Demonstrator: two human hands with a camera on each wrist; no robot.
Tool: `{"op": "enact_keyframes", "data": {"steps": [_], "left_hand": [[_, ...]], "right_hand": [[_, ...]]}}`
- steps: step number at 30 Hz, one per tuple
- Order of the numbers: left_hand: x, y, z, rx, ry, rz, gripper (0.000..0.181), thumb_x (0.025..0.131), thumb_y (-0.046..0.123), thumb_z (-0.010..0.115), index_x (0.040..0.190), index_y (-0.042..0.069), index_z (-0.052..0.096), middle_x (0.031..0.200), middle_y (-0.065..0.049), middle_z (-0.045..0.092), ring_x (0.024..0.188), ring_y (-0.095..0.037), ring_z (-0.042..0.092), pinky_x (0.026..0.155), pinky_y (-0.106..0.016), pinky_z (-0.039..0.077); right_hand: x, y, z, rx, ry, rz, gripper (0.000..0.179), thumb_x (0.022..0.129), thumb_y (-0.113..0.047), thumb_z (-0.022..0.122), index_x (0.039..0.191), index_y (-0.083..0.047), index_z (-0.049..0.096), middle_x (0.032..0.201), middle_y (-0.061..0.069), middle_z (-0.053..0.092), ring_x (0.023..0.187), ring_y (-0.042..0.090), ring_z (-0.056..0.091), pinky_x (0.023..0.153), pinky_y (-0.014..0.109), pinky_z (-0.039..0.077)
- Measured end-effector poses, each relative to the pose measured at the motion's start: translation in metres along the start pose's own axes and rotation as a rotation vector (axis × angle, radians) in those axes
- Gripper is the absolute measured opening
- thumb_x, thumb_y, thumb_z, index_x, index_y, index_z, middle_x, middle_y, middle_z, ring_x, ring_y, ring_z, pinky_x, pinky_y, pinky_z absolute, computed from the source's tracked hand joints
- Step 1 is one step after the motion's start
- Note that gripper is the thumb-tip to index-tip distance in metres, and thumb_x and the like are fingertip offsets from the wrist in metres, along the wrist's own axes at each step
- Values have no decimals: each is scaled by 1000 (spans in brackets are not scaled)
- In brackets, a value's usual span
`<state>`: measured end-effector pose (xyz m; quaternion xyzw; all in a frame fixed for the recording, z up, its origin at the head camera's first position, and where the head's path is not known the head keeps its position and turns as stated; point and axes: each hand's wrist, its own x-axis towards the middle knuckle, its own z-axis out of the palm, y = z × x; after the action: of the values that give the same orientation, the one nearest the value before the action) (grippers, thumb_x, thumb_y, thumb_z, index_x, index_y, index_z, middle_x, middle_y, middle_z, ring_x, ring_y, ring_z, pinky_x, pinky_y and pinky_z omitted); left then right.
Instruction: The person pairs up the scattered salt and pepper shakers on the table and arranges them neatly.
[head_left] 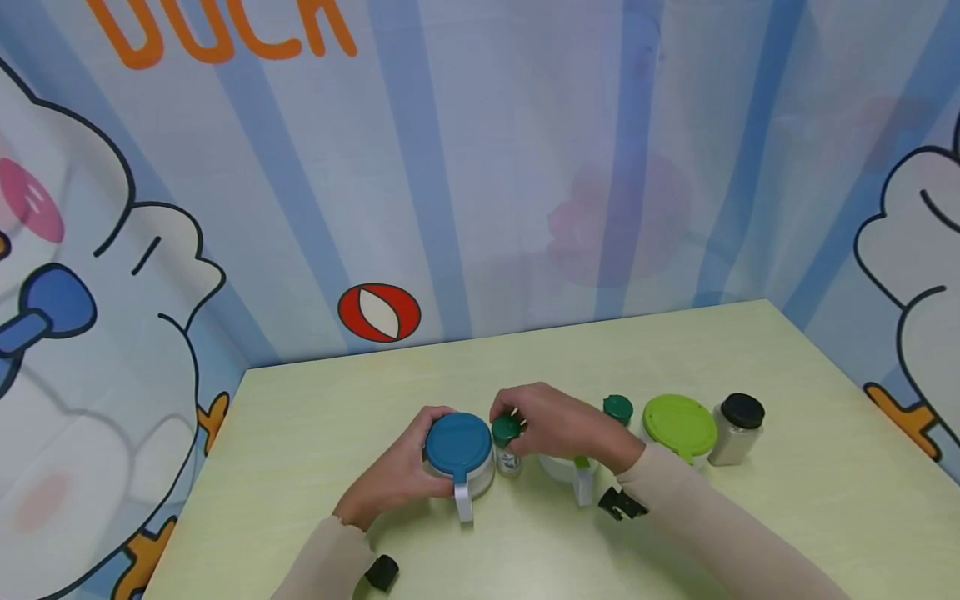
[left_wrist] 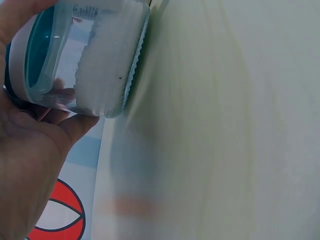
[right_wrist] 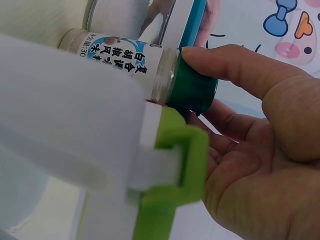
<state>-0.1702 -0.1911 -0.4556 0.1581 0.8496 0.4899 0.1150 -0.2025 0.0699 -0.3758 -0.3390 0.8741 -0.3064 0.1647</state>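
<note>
My left hand (head_left: pixel 401 469) grips a clear seasoning jar (head_left: pixel 459 442) with a blue lid and a white handle, its fingers round the left side. White grains fill the lower part of the jar (left_wrist: pixel 107 60) in the left wrist view. Just right of it, my right hand (head_left: pixel 558 423) pinches the green cap of a small spice bottle (head_left: pixel 507 433) between thumb and fingers. The bottle's printed label (right_wrist: pixel 117 57) faces the right wrist camera. Under my right forearm a second jar (head_left: pixel 566 471) with a white handle and green lid is partly hidden.
Right of the right forearm stand another green-capped bottle (head_left: pixel 618 408), a jar with a lime-green lid (head_left: pixel 680 425) and a black-capped shaker (head_left: pixel 738 427). The pale table (head_left: pixel 337 400) ends at a printed cloth backdrop (head_left: pixel 510 167).
</note>
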Motion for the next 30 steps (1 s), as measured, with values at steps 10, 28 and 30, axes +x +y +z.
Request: {"op": "enact_keyframes", "data": {"steps": [10,28,30], "left_hand": [[0,4,1,24,-7,-27,95,74,23,91,149,25,32,154,-5,38,144,-33,35,113,-60,38],[0,3,3,20,-8,-32,96,76,24,90,152,30,32,155,-2,36,145,-32,34,113,-61,39],[0,2,2,23,-7,-26,95,76,24,89,152,31,32,155,-2,37,144,-31,34,113,-60,39]], "right_hand": [[2,-2,-1,0,8,39,33,87,-3,77,117,-8,67,109,0,66,95,15,60,87,34,58],[4,-2,0,-40,18,34,34,86,-4,79,118,-8,66,107,-1,66,95,15,60,87,33,58],[4,-2,0,-42,16,30,36,86,-4,79,119,-8,66,109,0,66,97,15,60,88,33,58]]}}
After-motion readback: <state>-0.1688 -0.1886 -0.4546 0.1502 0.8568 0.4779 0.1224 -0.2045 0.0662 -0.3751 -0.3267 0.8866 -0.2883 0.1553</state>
